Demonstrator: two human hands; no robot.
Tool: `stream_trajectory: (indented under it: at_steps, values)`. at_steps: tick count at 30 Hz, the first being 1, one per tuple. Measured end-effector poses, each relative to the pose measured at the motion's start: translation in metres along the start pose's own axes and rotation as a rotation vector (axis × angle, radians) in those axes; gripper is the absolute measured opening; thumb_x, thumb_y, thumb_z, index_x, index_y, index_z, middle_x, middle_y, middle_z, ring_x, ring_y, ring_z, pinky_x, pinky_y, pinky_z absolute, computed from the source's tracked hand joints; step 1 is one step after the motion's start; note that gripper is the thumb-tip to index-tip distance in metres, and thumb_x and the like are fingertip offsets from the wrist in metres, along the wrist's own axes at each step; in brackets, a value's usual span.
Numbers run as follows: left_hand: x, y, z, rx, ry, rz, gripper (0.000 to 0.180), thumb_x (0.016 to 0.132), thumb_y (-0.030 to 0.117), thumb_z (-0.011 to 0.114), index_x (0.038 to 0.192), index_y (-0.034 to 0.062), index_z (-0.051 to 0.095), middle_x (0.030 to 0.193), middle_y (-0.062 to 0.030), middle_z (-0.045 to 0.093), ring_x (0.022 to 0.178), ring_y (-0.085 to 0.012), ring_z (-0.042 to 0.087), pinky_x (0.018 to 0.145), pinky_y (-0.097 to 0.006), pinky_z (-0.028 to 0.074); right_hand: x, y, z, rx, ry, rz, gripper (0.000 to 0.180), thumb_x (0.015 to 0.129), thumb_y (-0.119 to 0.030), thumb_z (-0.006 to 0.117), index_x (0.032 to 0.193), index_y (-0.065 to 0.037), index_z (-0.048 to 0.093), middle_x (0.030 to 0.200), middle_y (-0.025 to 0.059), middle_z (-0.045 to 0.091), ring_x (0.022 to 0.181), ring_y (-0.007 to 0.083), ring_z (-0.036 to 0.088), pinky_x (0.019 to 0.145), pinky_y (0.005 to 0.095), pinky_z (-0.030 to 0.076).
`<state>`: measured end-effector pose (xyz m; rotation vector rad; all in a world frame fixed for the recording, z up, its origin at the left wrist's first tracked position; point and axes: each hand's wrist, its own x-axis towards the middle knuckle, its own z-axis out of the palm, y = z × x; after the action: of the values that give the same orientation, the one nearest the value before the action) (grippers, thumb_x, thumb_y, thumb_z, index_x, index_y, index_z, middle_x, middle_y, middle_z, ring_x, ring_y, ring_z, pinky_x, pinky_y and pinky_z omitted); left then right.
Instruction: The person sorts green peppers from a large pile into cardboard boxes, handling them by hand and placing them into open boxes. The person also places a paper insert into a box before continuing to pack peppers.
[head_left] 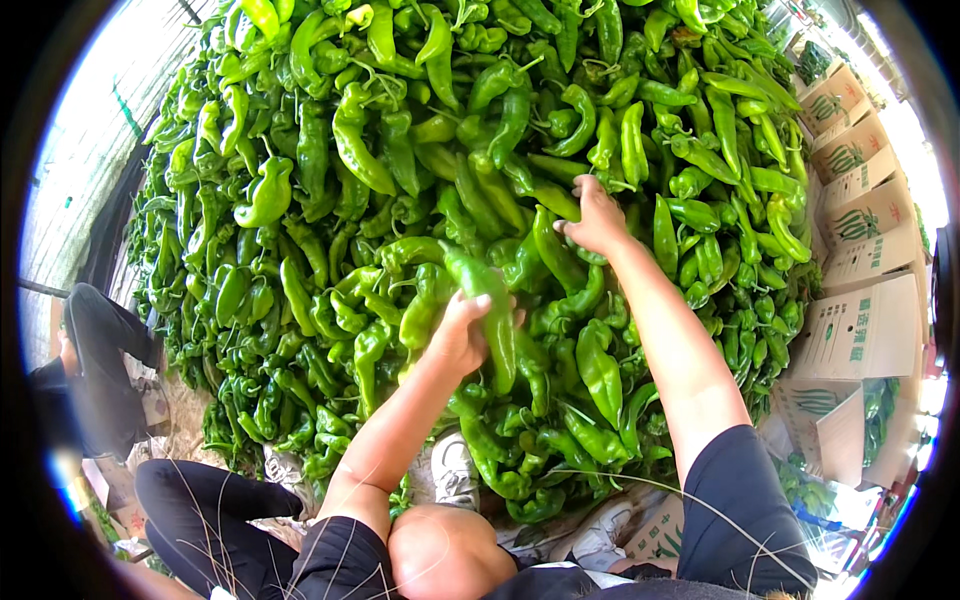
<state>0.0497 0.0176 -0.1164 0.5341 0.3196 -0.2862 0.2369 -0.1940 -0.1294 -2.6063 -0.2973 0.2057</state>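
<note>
A large heap of long green peppers [400,170] fills most of the view. My left hand [462,330] is closed around one long green pepper [492,310], held just above the near part of the heap. My right hand [595,220] reaches farther in and presses palm down on the peppers, fingers curled among them; whether it grips one I cannot tell. Both bare forearms come up from the lower edge.
Cardboard boxes [865,330] printed with green stand in a row along the right side, one open box [880,400] holding peppers. A person in dark clothes [95,360] crouches at the left. Printed sacks [640,520] lie under the heap's near edge.
</note>
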Motion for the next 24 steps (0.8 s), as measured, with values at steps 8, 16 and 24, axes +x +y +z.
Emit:
stream_trajectory:
  at_steps: [8,16,24]
  values:
    - [0.015,-0.020,0.001,0.113,-0.051,-0.003,0.056,0.076,0.015,0.065,0.129,0.0048,0.051,0.128,-0.0127,0.054,0.124,-0.0283,0.049,0.108,-0.051,0.038,-0.008,0.001,-0.008,0.031,-0.154,0.147,0.079,0.062,-0.027,0.082,0.126,0.003,0.046,0.115,0.0193,0.062,0.109,0.0306,0.059,0.096,0.0388,0.046]
    - [0.027,-0.033,-0.001,0.096,0.154,-0.008,0.064,0.076,0.010,0.057,0.137,0.0010,0.041,0.121,-0.0121,0.053,0.117,-0.0281,0.053,0.111,-0.050,0.038,-0.069,-0.029,0.001,0.476,-0.364,-0.048,0.075,0.057,-0.024,0.088,0.119,0.001,0.055,0.105,0.0103,0.064,0.097,0.0199,0.060,0.092,0.0336,0.047]
    - [-0.022,-0.016,0.060,0.640,-0.493,0.136,0.077,0.068,0.024,0.071,0.136,-0.0017,0.046,0.138,-0.0144,0.048,0.130,-0.0253,0.045,0.114,-0.043,0.031,-0.168,-0.037,-0.080,0.774,0.027,-0.102,0.054,0.067,-0.006,0.083,0.116,-0.007,0.059,0.106,0.0050,0.067,0.105,0.0203,0.062,0.093,0.0351,0.049]
